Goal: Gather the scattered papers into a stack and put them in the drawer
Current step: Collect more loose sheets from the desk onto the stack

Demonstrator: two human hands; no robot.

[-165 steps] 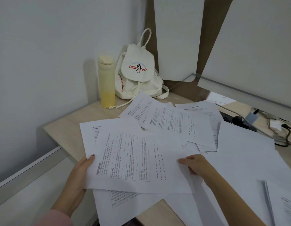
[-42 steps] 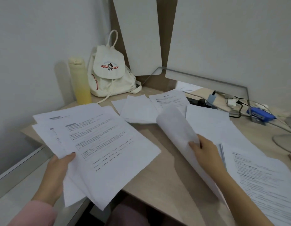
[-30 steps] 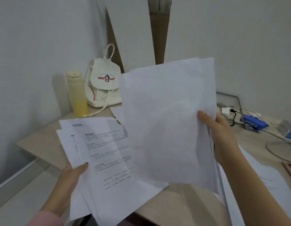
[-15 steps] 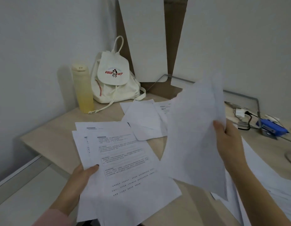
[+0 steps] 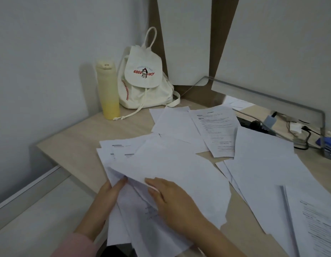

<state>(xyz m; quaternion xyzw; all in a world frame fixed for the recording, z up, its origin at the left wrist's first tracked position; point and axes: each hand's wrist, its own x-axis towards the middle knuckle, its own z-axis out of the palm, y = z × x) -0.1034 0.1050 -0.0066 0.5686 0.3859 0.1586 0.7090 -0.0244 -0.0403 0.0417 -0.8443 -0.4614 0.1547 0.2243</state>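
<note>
The right hand [image 5: 172,199] had just laid its lifted sheets onto the pile [image 5: 161,173] gripped by the left hand [image 5: 109,195], fingers flat, while more papers [image 5: 213,127] waited on the desk [image 5: 77,138].

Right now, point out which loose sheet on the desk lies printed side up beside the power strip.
The printed sheet in the middle back, right of the blank sheets by the bag. Its text lines show; the big sheets right of it are blank on top.
</note>
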